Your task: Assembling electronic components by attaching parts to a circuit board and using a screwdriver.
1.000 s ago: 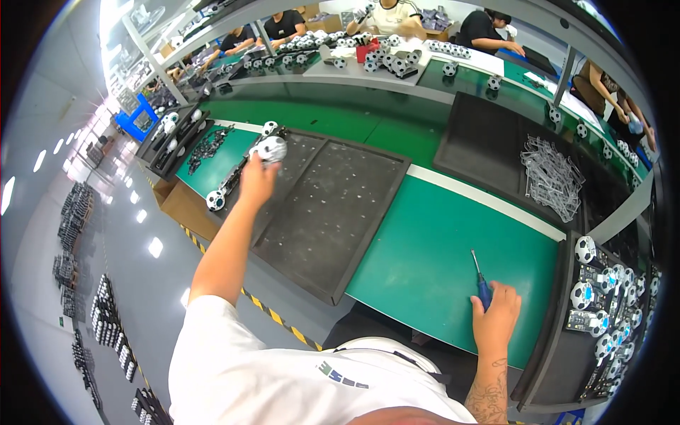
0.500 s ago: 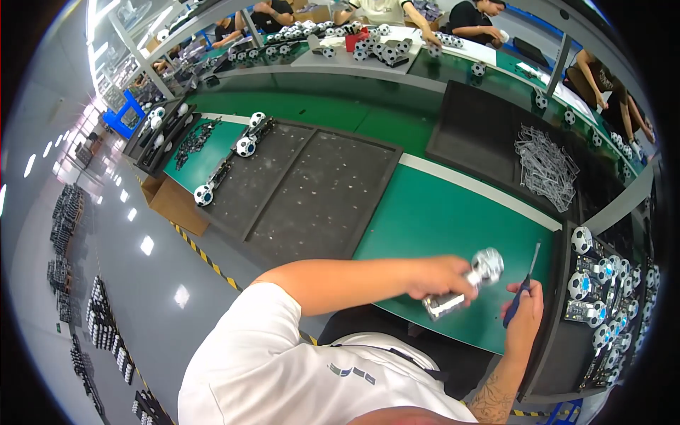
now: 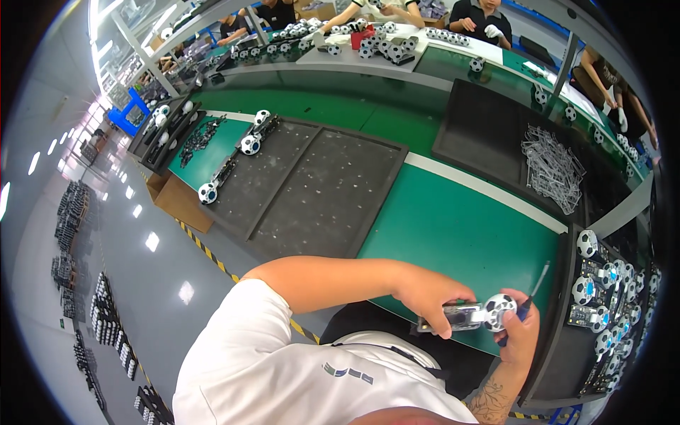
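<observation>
We hold the soccer-ball-headed device [image 3: 465,316] over the near edge of the green work surface [image 3: 453,227], in front of our white shirt [image 3: 283,365]. Its long axis runs nearly left to right across us, with the right end slightly farther from our body. The black-and-white ball head points right; the narrow rectangular body reaches left, its dark end by our left palm. Our left hand [image 3: 433,297] is closed around that body, thumb laid across it. Our right hand [image 3: 522,331] steadies the ball head with thumb and fingers and also grips a blue-handled screwdriver [image 3: 525,307], whose shaft points away from us and slightly right, so it stands steeply across the device's axis. Right of that hand, a black tray [image 3: 556,354] holds more ball-headed devices [image 3: 584,290]. To the left, three others [image 3: 251,144] line the left side of a divided black tray [image 3: 333,191].
</observation>
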